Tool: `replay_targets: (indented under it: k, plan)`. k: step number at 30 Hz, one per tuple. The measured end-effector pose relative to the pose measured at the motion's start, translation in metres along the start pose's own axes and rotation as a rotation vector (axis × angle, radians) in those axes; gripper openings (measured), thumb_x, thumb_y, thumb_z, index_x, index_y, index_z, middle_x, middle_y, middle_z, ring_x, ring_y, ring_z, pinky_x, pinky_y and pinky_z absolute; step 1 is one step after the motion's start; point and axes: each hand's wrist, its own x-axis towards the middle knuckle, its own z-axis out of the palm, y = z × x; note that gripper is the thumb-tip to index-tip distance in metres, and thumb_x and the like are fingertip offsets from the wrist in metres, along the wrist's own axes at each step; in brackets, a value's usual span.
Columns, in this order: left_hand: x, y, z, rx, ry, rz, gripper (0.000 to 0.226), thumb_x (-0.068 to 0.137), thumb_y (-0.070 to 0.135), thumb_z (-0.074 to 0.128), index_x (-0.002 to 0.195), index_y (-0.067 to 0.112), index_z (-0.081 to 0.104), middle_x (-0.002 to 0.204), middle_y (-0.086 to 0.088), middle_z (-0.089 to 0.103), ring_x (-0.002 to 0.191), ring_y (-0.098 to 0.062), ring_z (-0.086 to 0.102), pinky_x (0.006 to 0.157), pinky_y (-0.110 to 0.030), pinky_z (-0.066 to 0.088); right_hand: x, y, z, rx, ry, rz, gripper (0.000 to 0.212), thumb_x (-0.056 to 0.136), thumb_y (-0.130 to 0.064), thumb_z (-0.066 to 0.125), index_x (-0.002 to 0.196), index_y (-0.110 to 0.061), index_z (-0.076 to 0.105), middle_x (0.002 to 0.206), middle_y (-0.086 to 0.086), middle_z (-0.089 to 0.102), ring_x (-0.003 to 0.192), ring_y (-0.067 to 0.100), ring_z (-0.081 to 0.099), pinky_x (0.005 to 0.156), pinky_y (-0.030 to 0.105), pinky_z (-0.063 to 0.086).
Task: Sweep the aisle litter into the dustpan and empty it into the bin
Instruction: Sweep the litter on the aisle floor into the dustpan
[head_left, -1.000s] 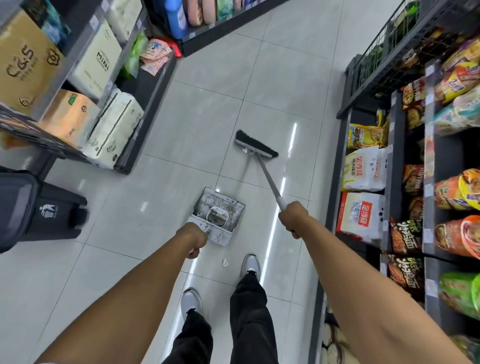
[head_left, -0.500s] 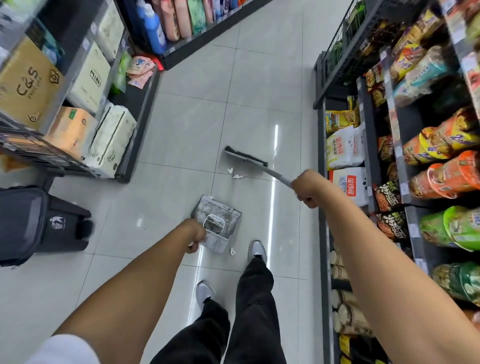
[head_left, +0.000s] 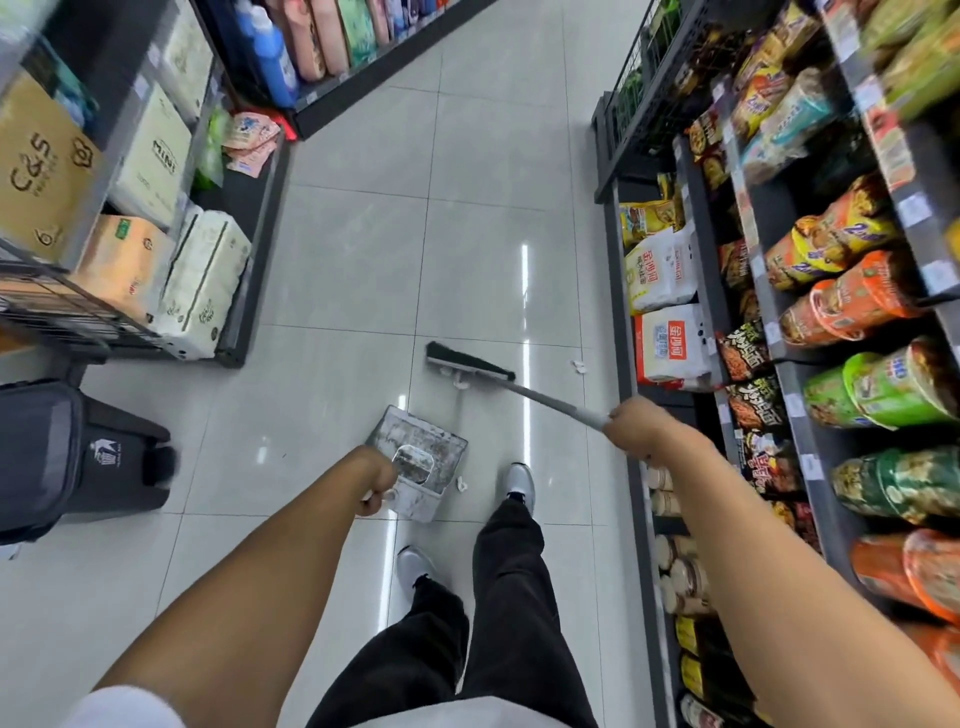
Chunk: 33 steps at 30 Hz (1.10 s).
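My left hand (head_left: 378, 480) grips the handle of a scuffed grey dustpan (head_left: 423, 457) that rests on the floor tiles, mouth facing away from me. My right hand (head_left: 641, 426) is closed on the metal shaft of a broom, whose black head (head_left: 467, 361) sits on the floor just beyond the pan. Small white paper scraps (head_left: 460, 383) lie against the bristles. One more scrap (head_left: 579, 365) lies near the right shelf, and another scrap (head_left: 461, 485) sits beside the pan's right side. A dark grey lidded bin (head_left: 78, 457) stands at the left.
Shelving with tissue packs (head_left: 202, 291) lines the left side. A snack and noodle rack (head_left: 831, 312) lines the right, close to my right arm. My two feet in white shoes (head_left: 519, 483) stand just behind the dustpan. Tiled aisle floor (head_left: 415, 234) stretches ahead.
The broom head has drawn nearer to the dustpan with the scraps against it. My view has shifted, and both hands kept their grips.
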Motion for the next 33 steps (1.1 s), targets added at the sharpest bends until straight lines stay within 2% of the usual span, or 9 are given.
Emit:
replay_targets:
  k: [6,10,15,19,23,26,27,30,33]
  plan:
    - [-0.002,0.020,0.010,0.068,-0.044,-0.018,0.035,0.095,0.002,0.031,0.123,0.004,0.053,0.068,-0.007,0.037,0.049,-0.014,0.026,0.034,-0.007,0.029,-0.010,0.028,-0.045,0.198,0.160,0.004,0.029,0.095,-0.020,0.047,0.109,-0.002,0.065,0.077,0.012,0.059,0.054,0.022,0.050,0.044,0.026,0.040]
    - [-0.001,0.032,0.027,0.057,-0.019,0.036,0.016,0.097,0.006,0.035,0.090,0.005,0.049,0.068,-0.008,0.041,0.053,-0.016,0.031,0.035,-0.006,0.027,0.011,0.025,-0.044,0.255,0.204,0.070,0.026,0.096,-0.021,0.045,0.113,-0.003,0.056,0.082,0.010,0.058,0.058,0.021,0.052,0.041,0.025,0.039]
    - [0.002,0.052,0.037,0.053,0.027,0.082,0.022,0.092,-0.002,0.043,0.070,0.003,0.042,0.065,-0.009,0.038,0.052,-0.018,0.033,0.036,-0.010,0.027,0.035,0.016,-0.046,0.260,0.228,0.083,0.018,0.100,-0.024,0.045,0.108,-0.008,0.045,0.077,0.008,0.050,0.057,0.019,0.048,0.043,0.025,0.037]
    - [0.002,0.067,0.043,0.075,0.028,0.125,0.025,0.093,0.007,0.047,0.070,0.007,0.038,0.063,-0.007,0.036,0.050,-0.018,0.031,0.041,-0.014,0.025,0.057,0.022,-0.018,0.241,0.138,0.145,0.023,0.097,-0.014,0.047,0.118,-0.004,0.048,0.093,0.014,0.057,0.075,0.026,0.059,0.062,0.032,0.051]
    - [-0.002,0.074,0.048,0.103,0.061,0.119,0.016,0.093,0.008,0.045,0.078,0.004,0.043,0.070,-0.010,0.037,0.055,-0.018,0.033,0.050,-0.020,0.024,0.050,0.027,0.037,0.329,0.005,0.188,0.008,0.092,-0.007,0.047,0.088,-0.013,0.045,0.088,0.007,0.050,0.068,0.021,0.049,0.051,0.028,0.046]
    - [-0.002,0.082,0.052,0.107,0.060,0.096,0.021,0.092,0.008,0.047,0.072,0.005,0.040,0.064,-0.009,0.037,0.053,-0.017,0.032,0.051,-0.020,0.022,0.028,0.016,0.068,0.504,-0.081,0.187,0.017,0.091,-0.006,0.044,0.104,-0.016,0.047,0.086,0.002,0.047,0.059,0.015,0.042,0.043,0.021,0.035]
    - [0.000,0.083,0.051,0.125,0.069,0.077,0.022,0.090,0.005,0.048,0.070,0.005,0.039,0.059,-0.007,0.038,0.051,-0.017,0.031,0.049,-0.019,0.022,0.018,0.010,0.074,0.576,-0.097,0.183,0.013,0.092,-0.006,0.044,0.097,-0.017,0.045,0.080,-0.001,0.043,0.057,0.014,0.038,0.041,0.020,0.032]
    - [-0.001,0.085,0.050,0.223,0.048,0.053,0.010,0.088,0.000,0.044,0.090,0.006,0.051,0.052,-0.006,0.042,0.030,-0.016,0.035,0.040,-0.018,0.026,-0.007,0.004,0.074,0.789,-0.137,0.227,0.016,0.096,-0.012,0.047,0.082,-0.015,0.039,0.070,0.000,0.039,0.049,0.014,0.032,0.035,0.018,0.027]
    - [-0.001,0.074,0.048,0.242,0.025,0.089,0.036,0.091,0.005,0.042,0.126,0.006,0.053,0.056,-0.004,0.042,0.030,-0.011,0.028,0.044,-0.020,0.025,-0.029,0.023,0.047,1.008,-0.086,0.286,0.017,0.099,-0.020,0.048,0.090,-0.007,0.053,0.066,0.007,0.047,0.042,0.011,0.030,0.033,0.016,0.021]
